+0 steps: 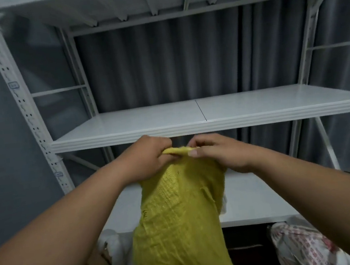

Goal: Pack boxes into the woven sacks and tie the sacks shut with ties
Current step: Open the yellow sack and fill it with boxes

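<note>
Sack: yellow woven sack point(179, 228) rises from bottom centre of frame, mouth bunched at centre.
Left hand point(145, 158): pinches the mouth.
Right hand point(218, 151): grips it alongside.
Shelf point(253, 107): behind.

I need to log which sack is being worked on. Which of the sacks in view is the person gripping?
The yellow woven sack: left hand and right hand grip its top. The white sack and printed sack lie untouched.

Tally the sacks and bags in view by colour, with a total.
Yellow woven sack, top gripped by the left hand and right hand: 1
White bag: 1
White bag with red print: 1
Total: 3
</note>
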